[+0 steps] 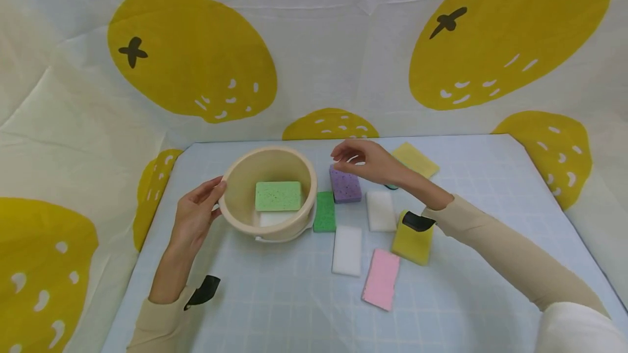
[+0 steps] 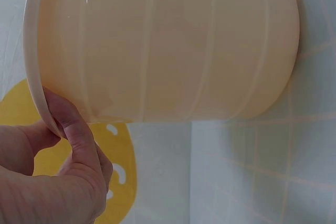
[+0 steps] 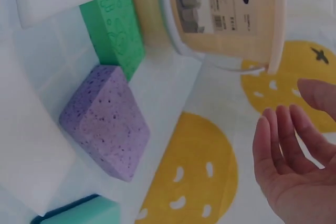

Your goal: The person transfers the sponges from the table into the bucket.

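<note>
My left hand [image 1: 193, 217] pinches the rim of a cream plastic bucket [image 1: 275, 165], with the thumb on one side and fingers on the other. Inside the bucket lie a light green sponge [image 1: 278, 196] and a white block [image 1: 275, 219] partly hidden beneath it. To the right, my right hand [image 1: 365, 159] hovers with loosely bent fingers and nothing in them. Below its fingers in the head view is a purple sponge [image 1: 347, 188]. The right wrist view shows that purple sponge [image 3: 113, 121] apart from the hand, beside a green sponge [image 3: 116, 22].
White sponges [image 1: 381, 211] [image 1: 347, 251], a yellow sponge [image 1: 411, 247] and a pink sponge [image 1: 381, 279] lie right of the bucket. A yellow sheet [image 1: 417, 159] lies farther back, near a teal item [image 3: 86, 213] partly hidden by the right arm. A lemon-print curtain [image 1: 338, 70] rises behind the table.
</note>
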Demonstrator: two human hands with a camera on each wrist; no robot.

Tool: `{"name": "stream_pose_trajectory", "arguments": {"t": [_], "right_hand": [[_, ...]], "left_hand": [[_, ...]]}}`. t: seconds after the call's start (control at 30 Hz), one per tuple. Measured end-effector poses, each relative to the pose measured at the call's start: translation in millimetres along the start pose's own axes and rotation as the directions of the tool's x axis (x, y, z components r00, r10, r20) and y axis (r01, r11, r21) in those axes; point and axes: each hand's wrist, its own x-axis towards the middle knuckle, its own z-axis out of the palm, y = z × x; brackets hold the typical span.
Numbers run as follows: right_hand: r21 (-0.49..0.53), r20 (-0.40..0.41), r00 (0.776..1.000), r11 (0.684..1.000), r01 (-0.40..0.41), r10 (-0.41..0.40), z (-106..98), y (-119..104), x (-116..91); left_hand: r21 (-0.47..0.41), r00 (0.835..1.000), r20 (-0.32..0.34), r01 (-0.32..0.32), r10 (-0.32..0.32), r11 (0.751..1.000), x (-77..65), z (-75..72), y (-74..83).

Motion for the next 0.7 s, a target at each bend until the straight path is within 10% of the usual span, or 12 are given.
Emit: {"name": "stream_pose_trajectory", "arguments": {"t": [0.7], "right_hand": [[0.009,-0.127,0.968,0.976,-0.219,0.218,-23.8,39.7,-86.9]], "left_hand": [[-0.034,1.000,0.008,-0.001,0.001,0.999,1.6,-0.7,-1.7]]}}
